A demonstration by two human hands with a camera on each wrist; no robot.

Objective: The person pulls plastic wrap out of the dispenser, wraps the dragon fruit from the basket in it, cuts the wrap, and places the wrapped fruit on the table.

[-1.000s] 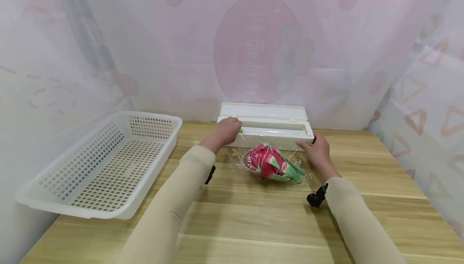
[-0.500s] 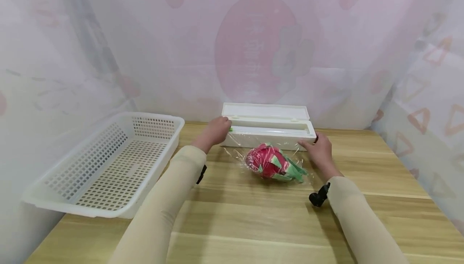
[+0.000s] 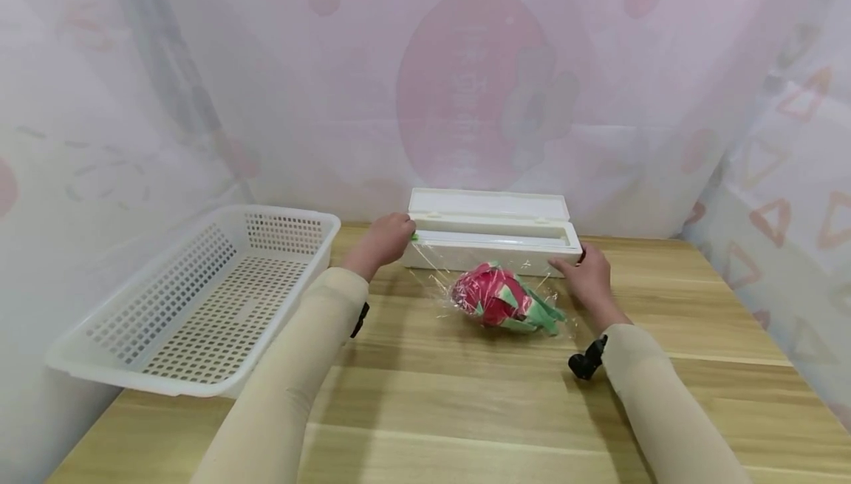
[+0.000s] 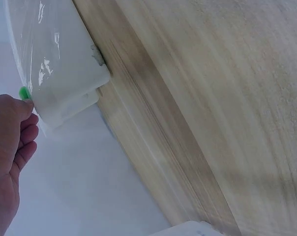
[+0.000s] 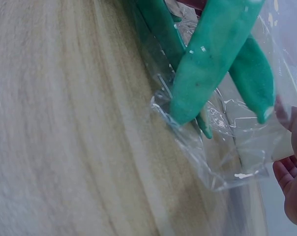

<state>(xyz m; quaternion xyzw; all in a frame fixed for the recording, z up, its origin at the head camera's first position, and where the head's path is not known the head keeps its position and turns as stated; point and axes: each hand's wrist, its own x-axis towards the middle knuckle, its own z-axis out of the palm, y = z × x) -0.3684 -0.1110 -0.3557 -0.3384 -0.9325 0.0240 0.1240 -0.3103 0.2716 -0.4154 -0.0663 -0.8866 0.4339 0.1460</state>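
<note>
A white cling film box (image 3: pixel 492 258) stands lengthwise at the back of the table with its lid (image 3: pixel 488 203) raised. My left hand (image 3: pixel 388 239) is at the box's left end, pinching a small green slide cutter (image 4: pixel 24 93) on its upper front edge. The right hand (image 3: pixel 588 275) grips the box's right end, thumb on the front. Clear cling film (image 5: pixel 212 172) runs from the box over a red dragon fruit (image 3: pixel 495 295) with green leaf tips, lying in front. Those green tips (image 5: pixel 207 64) show through the film in the right wrist view.
A white perforated plastic basket (image 3: pixel 169 383) stands on the left of the wooden table (image 3: pixel 465 403). Printed cloth (image 3: pixel 319 85) hangs behind and along both sides. A black wrist camera (image 3: pixel 586 360) sits on the right wrist.
My left hand has moved left along the box's front edge with the green slide cutter, reaching the left end. The right hand keeps its grip, and the dragon fruit stays in place.
</note>
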